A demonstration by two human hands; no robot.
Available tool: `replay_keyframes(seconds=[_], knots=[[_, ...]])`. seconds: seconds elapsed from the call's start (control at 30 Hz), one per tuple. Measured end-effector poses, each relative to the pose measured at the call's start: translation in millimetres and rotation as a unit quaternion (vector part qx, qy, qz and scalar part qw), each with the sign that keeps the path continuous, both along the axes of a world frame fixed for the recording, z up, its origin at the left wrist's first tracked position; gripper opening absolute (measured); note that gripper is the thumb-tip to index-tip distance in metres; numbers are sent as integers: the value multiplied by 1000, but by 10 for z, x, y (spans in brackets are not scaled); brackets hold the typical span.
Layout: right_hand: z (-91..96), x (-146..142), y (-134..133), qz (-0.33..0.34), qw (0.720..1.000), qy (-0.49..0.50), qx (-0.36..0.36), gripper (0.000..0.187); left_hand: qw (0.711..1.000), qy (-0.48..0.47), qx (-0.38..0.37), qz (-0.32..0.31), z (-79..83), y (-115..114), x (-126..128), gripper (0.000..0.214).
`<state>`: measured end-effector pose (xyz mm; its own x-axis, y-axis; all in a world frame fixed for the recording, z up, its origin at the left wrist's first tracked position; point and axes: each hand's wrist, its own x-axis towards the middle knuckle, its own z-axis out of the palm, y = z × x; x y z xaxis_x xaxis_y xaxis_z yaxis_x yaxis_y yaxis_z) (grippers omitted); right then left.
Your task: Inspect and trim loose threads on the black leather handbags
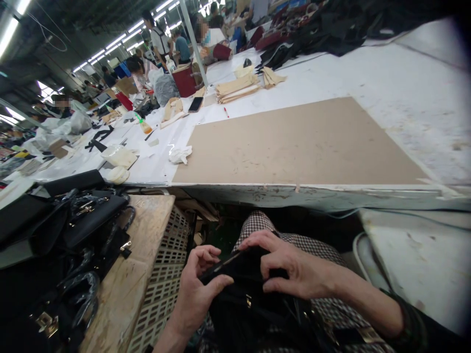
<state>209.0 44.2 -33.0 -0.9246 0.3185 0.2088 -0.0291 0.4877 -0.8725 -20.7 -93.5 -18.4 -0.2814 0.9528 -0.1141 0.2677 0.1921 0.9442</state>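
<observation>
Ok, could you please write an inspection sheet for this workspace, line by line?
Surface: white worktable with a brown board lying flat on it.
Job's things: black bag on the person's lap, below the table edge.
Clutter: piled handbags on a wooden top at left; crumpled white cloth and phone on the table.
Grippers: left hand and right hand both grip the black bag's upper edge.
Cables: nothing seen on the table.
Surroundings: other people work at the far end, under ceiling strip lights.
</observation>
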Motion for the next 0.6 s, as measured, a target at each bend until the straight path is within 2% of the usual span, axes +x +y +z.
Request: replay_keyframes(seconds=[0.1,0.17,0.23,0.3,0.4,0.6], knots=[[22,-38,-34,-9,999,-17,-38,14,1000,-7,-16,0,24,-18,5,36],[-1,-76,-34,-64,996,-39,-38,14,1000,-4,-27,2,32,-29,17,36],[-40,-114,-25,-119,991,-54,-14,9,999,3,-33,5,36,-35,34,33],[-75,-149,-25,-131,989,-63,18,2,1000,7,-29,9,39,-35,51,31],[-94,-199,-61,-131,984,-101,66,8,1000,6,-18,10,34,-32,65,30],[-101,-282,-181,-208,953,-166,146,8,1000,0,-17,-12,28,-51,62,27]])
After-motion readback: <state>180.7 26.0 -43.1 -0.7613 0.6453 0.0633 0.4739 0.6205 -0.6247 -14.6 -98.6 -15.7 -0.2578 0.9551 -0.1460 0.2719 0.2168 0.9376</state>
